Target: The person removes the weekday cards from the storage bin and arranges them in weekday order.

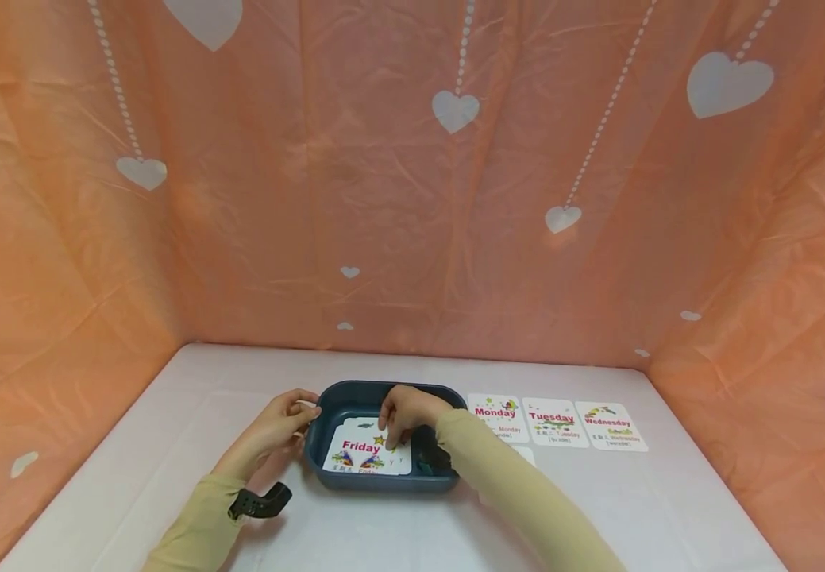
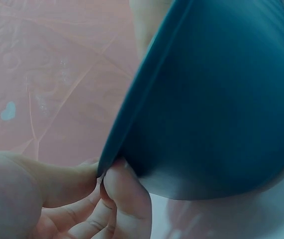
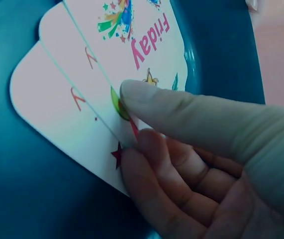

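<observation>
Left hand (image 1: pixel 276 425) at lower left of center, forearm up from bottom left, thumb and fingers pinching the bin's left rim; right hand (image 1: pixel 408 409) dips into the bin (image 1: pixel 341 391) from lower right, wrist bent down, thumb on top of the Friday card (image 1: pixel 355 433), fingertips curled at its edge, pinching it. Hands apart from each other, 1 on bin, 1 on card. Count: 2 hands, 1 bin, at least 3 cards in it, fanned in the right wrist view with Friday on top, 2 lower cards (image 3: pixel 47 99) showing by their edges; total depth of stack can't tell. On table, right of center, 1 row of 3: Monday (image 1: pixel 495 413), Tuesday (image 1: pixel 553 421), Wednesday (image 1: pixel 610 425); 1 more card (image 1: pixel 526 454) below Monday, mostly hidden by right sleeve (image 1: pixel 519 492). 1 black strap (image 1: pixel 262 502) at left wrist. Edges: Friday stack lies flat toward bin's left, dark bin floor bare around its right end in the wrist view; bin's right end just beside Monday, touching or not can't tell. Bin's back rim well apart from the orange drape (image 1: pixel 383 199); white table (image 1: pixel 190 413) gives room left of the bin, also in front between the sleeves.
</observation>
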`<state>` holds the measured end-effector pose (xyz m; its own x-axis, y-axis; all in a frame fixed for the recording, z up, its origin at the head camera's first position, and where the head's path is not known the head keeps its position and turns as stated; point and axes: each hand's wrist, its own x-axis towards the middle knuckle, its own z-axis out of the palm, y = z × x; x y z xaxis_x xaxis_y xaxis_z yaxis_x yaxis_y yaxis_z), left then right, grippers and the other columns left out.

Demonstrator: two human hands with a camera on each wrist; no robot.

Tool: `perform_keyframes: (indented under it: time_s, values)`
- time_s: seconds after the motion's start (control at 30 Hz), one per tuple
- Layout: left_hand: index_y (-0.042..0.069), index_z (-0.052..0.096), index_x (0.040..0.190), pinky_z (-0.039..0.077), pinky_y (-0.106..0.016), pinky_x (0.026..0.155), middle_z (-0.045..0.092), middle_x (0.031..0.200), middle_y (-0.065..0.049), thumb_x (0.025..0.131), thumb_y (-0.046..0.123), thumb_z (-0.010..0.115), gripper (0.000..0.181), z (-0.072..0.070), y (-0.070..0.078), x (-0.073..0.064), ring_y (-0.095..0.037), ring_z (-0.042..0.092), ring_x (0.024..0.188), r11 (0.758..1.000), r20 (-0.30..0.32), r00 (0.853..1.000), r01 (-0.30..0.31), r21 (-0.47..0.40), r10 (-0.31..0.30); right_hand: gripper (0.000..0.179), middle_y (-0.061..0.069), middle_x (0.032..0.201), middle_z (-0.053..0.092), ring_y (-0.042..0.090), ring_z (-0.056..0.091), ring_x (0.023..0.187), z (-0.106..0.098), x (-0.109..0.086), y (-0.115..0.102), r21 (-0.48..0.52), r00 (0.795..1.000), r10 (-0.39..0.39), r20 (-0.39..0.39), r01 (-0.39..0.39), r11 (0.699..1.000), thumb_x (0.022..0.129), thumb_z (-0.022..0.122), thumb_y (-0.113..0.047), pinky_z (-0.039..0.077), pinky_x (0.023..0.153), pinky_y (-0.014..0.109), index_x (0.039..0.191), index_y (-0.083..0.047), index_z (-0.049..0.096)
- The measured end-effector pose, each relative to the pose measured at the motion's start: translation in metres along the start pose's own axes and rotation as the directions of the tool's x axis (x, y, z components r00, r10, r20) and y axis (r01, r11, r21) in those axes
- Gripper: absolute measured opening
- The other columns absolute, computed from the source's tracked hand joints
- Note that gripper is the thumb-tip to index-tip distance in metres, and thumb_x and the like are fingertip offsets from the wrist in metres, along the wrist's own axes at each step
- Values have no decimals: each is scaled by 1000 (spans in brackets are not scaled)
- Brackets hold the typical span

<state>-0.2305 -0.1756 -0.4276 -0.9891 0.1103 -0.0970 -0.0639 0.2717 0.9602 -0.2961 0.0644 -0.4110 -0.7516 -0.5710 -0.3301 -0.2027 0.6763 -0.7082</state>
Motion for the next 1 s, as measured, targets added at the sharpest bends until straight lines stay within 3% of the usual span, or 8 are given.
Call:
perform_keyframes:
  time_s: [0.13,0.3,0.57,1.0]
  values:
    - [-3,48,124,37,-27,44,59,79,-7,98,12,54,31,1,-2,-1,-17,52,56,1000,0,1000,0,1,0,18,2,59,55,13,56,52,3,1,3,-8,1000,-13,4,13,1000,67,80,10,52,55,29,78,1,70]
    - [-3,48,123,37,-27,44,59,80,-8,98,12,54,30,0,-2,0,-17,53,58,1000,-6,1000,-7,3,7,25,6,62,58,17,58,51,2,1,2,21,999,-17,-48,18,1000,63,82,12,54,54,33,81,2,67]
    - [-3,48,124,37,-27,44,58,77,-7,98,13,54,31,0,-2,0,-18,52,56,1000,-4,1000,-5,-7,4,21,4,63,62,15,60,51,0,-1,1,-100,992,-51,-112,40,994,64,85,4,52,51,28,73,-1,67]
    - [-3,48,123,36,-26,43,58,79,-8,98,12,54,30,0,-2,0,-17,52,55,1000,-8,1000,-3,-29,2,20,10,64,65,19,63,51,0,-2,5,53,991,-59,-122,66,996,66,80,13,54,51,32,81,5,69]
